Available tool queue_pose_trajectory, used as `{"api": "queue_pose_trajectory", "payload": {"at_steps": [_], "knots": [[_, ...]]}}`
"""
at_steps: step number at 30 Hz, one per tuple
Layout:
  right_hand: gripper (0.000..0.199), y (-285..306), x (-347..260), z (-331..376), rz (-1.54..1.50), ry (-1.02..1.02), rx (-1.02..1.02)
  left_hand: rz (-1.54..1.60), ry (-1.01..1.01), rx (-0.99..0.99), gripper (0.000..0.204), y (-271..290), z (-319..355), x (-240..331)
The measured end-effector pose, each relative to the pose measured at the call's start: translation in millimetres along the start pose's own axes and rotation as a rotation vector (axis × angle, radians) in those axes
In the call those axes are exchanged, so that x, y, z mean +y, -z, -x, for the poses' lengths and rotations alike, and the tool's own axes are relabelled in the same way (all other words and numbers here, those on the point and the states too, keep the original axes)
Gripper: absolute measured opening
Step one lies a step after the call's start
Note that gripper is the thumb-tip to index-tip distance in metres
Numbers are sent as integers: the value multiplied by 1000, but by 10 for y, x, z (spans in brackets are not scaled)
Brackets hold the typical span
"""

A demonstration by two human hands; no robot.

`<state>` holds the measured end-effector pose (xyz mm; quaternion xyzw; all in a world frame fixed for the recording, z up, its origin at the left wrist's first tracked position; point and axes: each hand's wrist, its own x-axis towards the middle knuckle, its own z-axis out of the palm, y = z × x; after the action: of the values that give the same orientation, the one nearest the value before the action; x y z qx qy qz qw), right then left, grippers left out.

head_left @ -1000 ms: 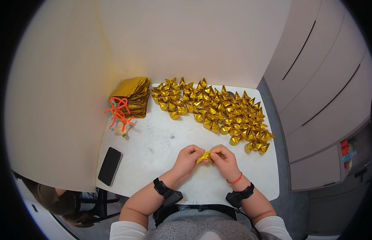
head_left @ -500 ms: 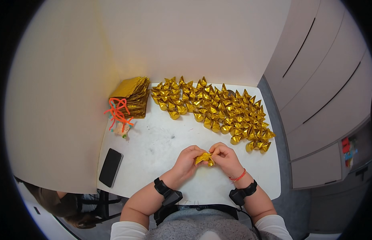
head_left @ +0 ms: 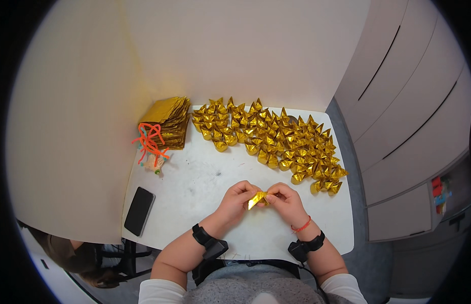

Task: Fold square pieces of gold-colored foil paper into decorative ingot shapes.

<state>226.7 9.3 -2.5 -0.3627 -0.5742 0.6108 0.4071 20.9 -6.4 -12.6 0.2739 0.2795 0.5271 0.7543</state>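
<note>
White table (head_left: 195, 192) — gold folded pieces (head_left: 276, 142), phone (head_left: 140, 211), gold sheet stack (head_left: 169, 121).

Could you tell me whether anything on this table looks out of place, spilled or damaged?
Nothing stands out. The folded gold pieces lie massed along the far edge, the gold sheets are stacked, the phone lies flat, and both hands hold one gold piece.

Gold foil paper (head_left: 257, 199), gold folded ingots (head_left: 276, 142) on a white table (head_left: 195, 187) — orange cords (head_left: 150, 142), black phone (head_left: 140, 211)
</note>
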Motion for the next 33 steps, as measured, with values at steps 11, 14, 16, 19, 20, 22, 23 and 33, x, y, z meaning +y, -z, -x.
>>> {"api": "queue_pose_trajectory", "payload": {"at_steps": [11,14,16,19,20,22,23,33], "knots": [[22,-113,93,-17,-193,68,110,-98,23,-60,9,30,12,-26],[17,-13,3,-9,-161,-85,77,-39,-1,-41,8,1,22,9],[12,74,2,-2,-184,-161,1,-12,-1,-29,7,19,0,-9],[11,80,1,-1,-218,-151,-8,-11,1,4,6,-5,-5,-14],[11,73,6,-3,-219,-151,-8,-37,2,22,6,-15,-3,-13],[8,46,21,-9,-105,-139,63,-94,-2,33,6,-14,-12,-24],[8,23,29,-11,-105,-139,63,-151,-7,43,6,-11,-16,-30],[16,-60,150,0,9,0,123,-335,-52,-9,10,67,-46,-45]]}}
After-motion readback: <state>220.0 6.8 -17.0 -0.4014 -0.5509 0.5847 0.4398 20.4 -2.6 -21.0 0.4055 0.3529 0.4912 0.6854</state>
